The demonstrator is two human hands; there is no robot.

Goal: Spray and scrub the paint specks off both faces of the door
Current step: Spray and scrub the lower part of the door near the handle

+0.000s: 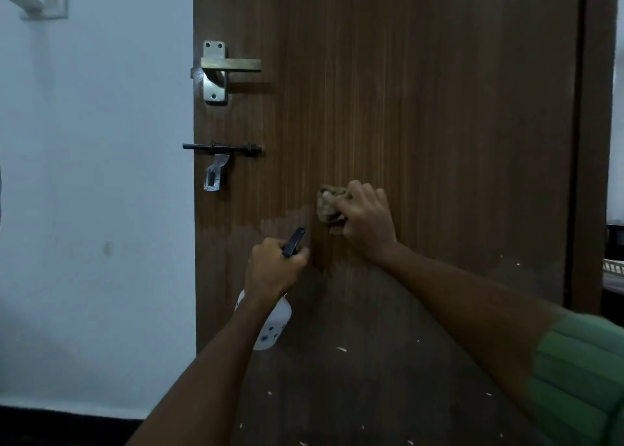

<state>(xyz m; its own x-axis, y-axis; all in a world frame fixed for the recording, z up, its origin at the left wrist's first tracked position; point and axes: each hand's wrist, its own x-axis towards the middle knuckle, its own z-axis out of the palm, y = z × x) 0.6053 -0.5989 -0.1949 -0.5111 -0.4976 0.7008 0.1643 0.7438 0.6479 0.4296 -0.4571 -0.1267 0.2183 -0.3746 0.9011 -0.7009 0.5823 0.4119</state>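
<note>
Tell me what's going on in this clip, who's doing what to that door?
A person is cleaning a brown wooden door. The right hand grips a wadded cloth against the door face, level with a damp-looking patch. The left hand holds a white spray bottle, nozzle aimed at the door. White paint specks remain lower down, so the job isn't finished.

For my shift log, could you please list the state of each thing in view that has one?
Door: white paint specks low down, damp patch mid-height.
Sliding bolt: sticks out past the door edge.
Spray bottle: gripped by left hand.
Cloth: bunched, held on the door by right hand.
</note>
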